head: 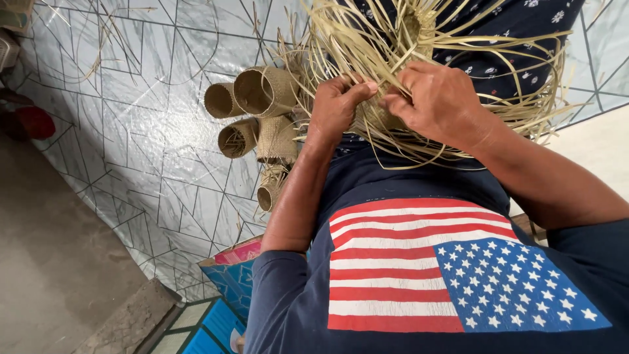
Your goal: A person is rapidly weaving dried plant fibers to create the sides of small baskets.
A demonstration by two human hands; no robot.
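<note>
While both hands press together on it, the half-woven straw piece point(373, 115) sits right between the fingertips, held up in front of the person's dark shirt point(406, 275). To do this weaving well, I think each thin strip should be pulled snug and kept flat, so the weave stays tight and no strip slips out. The left hand point(335, 105) is curled nearly shut, its thumb and fingers pinching strips at the edge of the woven part. The right hand point(436, 101) is bent over the other side, its fingers closed down on the straw and almost touching the left fingertips. Long loose strips point(524, 92) fan out above and to the sides of the fingers, away from the knuckles. Just past the left hand's knuckles lie some finished woven tubes point(259, 98) in a small pile, on a shiny patterned floor sheet point(131, 131). Farther off from the fingers, near the left elbow, is a blue and pink box point(232, 269).
</note>
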